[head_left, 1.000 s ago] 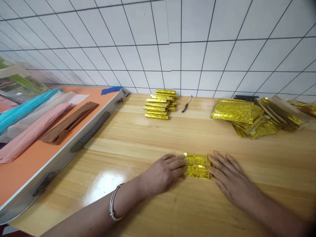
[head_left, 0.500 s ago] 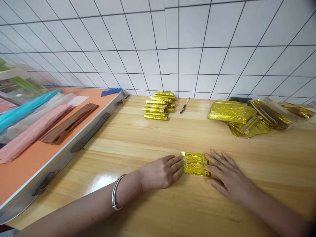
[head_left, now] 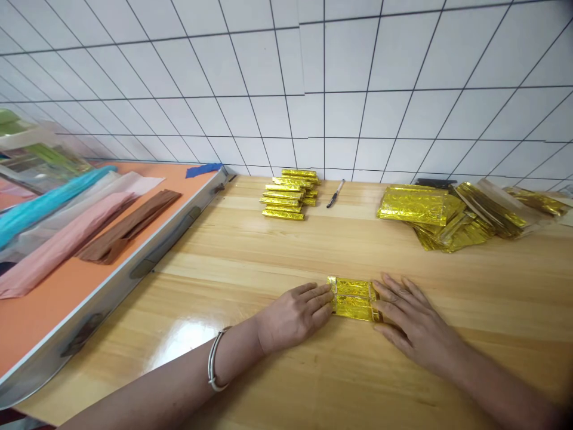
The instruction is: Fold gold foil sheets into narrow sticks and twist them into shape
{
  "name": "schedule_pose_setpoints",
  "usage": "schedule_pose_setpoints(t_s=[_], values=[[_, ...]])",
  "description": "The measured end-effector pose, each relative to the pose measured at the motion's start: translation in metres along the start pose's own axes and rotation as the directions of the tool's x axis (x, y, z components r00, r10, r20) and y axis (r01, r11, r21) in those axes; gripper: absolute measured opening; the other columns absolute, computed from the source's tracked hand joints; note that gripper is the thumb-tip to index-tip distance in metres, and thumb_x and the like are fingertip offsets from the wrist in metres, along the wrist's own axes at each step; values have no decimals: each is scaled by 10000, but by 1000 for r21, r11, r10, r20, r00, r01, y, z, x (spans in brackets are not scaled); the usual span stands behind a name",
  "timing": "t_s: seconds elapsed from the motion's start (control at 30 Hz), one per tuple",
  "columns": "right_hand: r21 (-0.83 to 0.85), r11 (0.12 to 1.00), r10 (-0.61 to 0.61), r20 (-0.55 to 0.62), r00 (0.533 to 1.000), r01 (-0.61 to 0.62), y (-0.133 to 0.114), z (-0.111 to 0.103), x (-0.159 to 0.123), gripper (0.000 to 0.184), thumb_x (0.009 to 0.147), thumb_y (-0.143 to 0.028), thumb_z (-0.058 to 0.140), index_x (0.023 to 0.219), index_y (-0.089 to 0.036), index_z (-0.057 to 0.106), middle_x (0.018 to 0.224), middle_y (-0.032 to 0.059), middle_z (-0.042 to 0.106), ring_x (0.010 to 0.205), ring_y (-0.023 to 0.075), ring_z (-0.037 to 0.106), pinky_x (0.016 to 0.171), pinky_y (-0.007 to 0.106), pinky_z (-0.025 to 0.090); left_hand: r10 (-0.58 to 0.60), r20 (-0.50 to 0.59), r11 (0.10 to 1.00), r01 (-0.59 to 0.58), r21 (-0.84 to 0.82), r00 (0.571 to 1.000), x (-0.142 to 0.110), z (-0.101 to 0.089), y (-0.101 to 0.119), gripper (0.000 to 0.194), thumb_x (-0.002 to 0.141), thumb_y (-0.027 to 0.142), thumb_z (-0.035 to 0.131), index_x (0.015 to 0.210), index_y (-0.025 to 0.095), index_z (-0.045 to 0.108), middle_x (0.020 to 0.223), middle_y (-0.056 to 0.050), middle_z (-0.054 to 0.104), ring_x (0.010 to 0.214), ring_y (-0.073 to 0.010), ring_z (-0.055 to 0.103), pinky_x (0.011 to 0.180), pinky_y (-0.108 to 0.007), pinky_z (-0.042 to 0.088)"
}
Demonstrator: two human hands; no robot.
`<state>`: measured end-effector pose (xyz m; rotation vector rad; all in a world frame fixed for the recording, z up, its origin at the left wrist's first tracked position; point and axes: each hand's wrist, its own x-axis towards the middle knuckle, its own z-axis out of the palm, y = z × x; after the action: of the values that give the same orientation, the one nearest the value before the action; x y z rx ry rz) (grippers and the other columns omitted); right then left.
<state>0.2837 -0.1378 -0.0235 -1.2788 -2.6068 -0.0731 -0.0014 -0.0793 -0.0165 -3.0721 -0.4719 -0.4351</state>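
A folded piece of shiny gold foil (head_left: 353,298) lies flat on the wooden table, with crease lines running across it and a pale strip near each side edge. My left hand (head_left: 298,313), a silver bangle (head_left: 215,361) on its wrist, rests its extended fingers on the foil's left edge. Against the right edge lie the spread fingers of my right hand (head_left: 414,322), which cover part of that side. Both palms face down.
Gold foil rolls (head_left: 290,196) are stacked near the tiled wall, beside a pen (head_left: 335,194). Gold foil sheets (head_left: 414,204) are piled at the back right. On the left, a raised orange board (head_left: 147,179) bears turquoise, white, pink and brown crepe paper (head_left: 129,230).
The view has shifted very slightly, so things sit a little lower in it. Both hands stay in place on the foil.
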Motion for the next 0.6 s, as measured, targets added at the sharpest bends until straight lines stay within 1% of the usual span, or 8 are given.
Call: schedule_pose_setpoints(t_s=[0.13,0.27,0.33,0.47,0.6], values=[[-2,1000,-7,-16,1000,7,1,2,0,295,865,-308,519,1137,-214,582,1357,90,473,1326,293,280,1032,561,290,11,44,1000,-10,-12,999,3,-10,0,215,932,153,383,1061,124,553,1169,-137,598,1214,-224,470,987,-407,429],[-14,1000,-13,-24,1000,13,2,4,0,295,871,-300,515,1146,-215,583,1347,88,484,1321,290,291,1031,561,295,41,69,999,-40,-29,997,8,-16,-1,196,934,159,376,993,129,561,1100,-131,624,1165,-220,511,955,-381,453],[-24,1000,-15,-26,1000,15,3,4,0,287,875,-288,511,1142,-214,588,1343,87,488,1317,291,299,1029,563,298,16,59,999,-13,-45,998,11,-16,0,197,938,186,373,962,136,562,1062,-125,635,1128,-212,538,943,-369,462],[-48,999,-10,-34,999,8,2,4,0,264,882,-239,498,1124,-216,600,1326,81,508,1309,282,319,1028,549,311,-73,9,995,73,-60,997,12,-10,5,210,941,241,374,924,144,560,1026,-119,642,1070,-194,575,942,-361,462],[-62,998,-14,-41,999,11,1,4,0,267,880,-213,501,1129,-201,598,1310,95,522,1311,292,311,1030,561,303,-102,-10,994,102,-47,995,11,-6,7,197,939,186,367,916,146,558,1045,-108,645,1061,-182,583,947,-364,459]])
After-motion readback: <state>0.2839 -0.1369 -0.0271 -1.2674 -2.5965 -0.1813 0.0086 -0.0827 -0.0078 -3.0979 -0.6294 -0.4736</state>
